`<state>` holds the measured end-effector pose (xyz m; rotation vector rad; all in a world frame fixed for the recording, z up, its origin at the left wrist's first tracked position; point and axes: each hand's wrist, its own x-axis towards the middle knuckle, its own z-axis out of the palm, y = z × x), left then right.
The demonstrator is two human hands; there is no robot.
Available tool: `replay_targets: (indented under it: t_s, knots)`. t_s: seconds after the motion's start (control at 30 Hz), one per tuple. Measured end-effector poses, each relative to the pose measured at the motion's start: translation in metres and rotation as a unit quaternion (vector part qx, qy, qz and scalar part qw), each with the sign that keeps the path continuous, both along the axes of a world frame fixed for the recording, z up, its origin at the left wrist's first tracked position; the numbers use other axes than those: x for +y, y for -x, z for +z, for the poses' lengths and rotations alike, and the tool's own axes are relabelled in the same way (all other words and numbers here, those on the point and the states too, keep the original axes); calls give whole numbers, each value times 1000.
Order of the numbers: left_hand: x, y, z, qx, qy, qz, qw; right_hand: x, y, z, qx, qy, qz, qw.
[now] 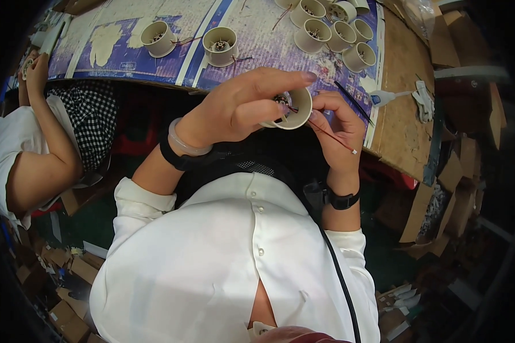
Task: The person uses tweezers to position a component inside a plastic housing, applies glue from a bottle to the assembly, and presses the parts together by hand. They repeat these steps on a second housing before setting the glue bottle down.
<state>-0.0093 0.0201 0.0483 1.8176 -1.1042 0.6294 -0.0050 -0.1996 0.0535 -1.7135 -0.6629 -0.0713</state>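
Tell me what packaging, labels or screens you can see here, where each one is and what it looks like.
Flattened printed carton sheet: covers the bench top, blue-purple with white patches and stripes.
Plain cardboard offcuts: right of the bench, brown, folded, irregular.
Small cartons and scraps: floor at lower left, brown and white.
No screens in view.

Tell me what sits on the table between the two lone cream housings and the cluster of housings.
Head view: between the two lone housings and the cluster, only bare blue-and-white cardboard table cover, crossed by a thin wire.

Wooden table (pixel 403 86) under worn blue-and-white sheet (pixel 257 40). Cardboard scraps (pixel 68 274) litter dark floor (pixel 103 223) left and right. Light even, no windows in view.
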Motion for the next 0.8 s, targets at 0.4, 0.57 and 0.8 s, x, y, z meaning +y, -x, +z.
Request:
replay_targets:
  t_s: [0.4,0.57,0.8]
  knots:
    - [-2,2,-16,7,-16,4,1000,4,-1,-5,-94,94,-22,991]
    - [-8,0,-30,49,52,-11,997,7,-6,-2,-339,151,-57,927]
    - [-17,1,-28,36,79,23,996,7,4,-21,-339,137,-68,928]
